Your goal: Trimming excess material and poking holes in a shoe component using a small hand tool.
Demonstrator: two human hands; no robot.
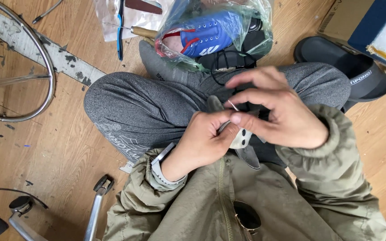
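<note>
Here the person sits cross-legged on the wooden floor (59, 147), both hands meeting over the lap. The left hand (202, 143) is closed around a grey and pale shoe part (243, 142) – only its edges show below and beside the fist. The right hand (278, 111) sits at about two o'clock from the left, thumb and forefinger pinched on a thin needle (232, 105), the other fingers spread. The needle's long axis runs roughly from ten o'clock to four, its free end pointing up and away from the shoe part, which lies just beneath, toward six o'clock – so the right hand is the nearer to the needle, the left to the workpiece. At twelve o'clock beyond the knees rests a plastic bag (175, 18) with a blue shoe (211, 33) inside; a dark slipper (349, 67) lies at two o'clock.
</note>
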